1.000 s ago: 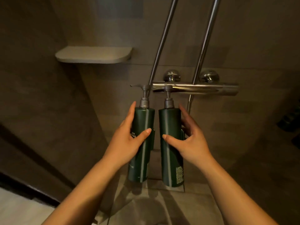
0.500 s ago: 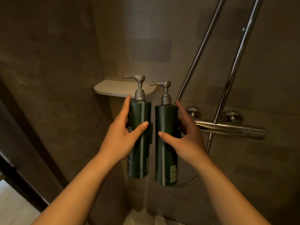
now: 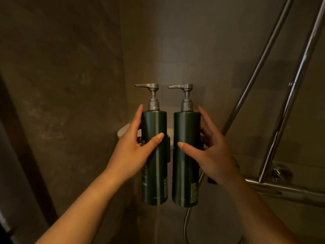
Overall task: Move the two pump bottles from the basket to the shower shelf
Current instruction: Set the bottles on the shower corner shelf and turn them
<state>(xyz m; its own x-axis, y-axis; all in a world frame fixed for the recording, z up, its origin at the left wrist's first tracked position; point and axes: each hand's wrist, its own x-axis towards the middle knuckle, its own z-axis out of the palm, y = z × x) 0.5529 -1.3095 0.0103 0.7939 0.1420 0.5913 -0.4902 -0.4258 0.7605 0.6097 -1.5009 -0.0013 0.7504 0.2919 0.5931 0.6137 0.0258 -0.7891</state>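
Two tall dark green pump bottles with grey pump heads are held upright side by side in front of the shower corner. My left hand (image 3: 135, 150) grips the left pump bottle (image 3: 154, 171) around its middle. My right hand (image 3: 207, 154) grips the right pump bottle (image 3: 186, 173) the same way. Both nozzles point left. The pale shower shelf (image 3: 123, 132) sits in the wall corner right behind the bottles, mostly hidden by them and my left hand. No basket is in view.
Two slanted chrome shower rails (image 3: 260, 67) rise at the right. A chrome mixer bar (image 3: 284, 189) runs along the wall at lower right, with a hose (image 3: 185, 224) hanging below the bottles. Dark tiled walls meet in the corner.
Both hands have lifted the bottles upward and toward the corner. The shelf, earlier visible above and left of the bottles, now sits behind them. The view has tilted up.
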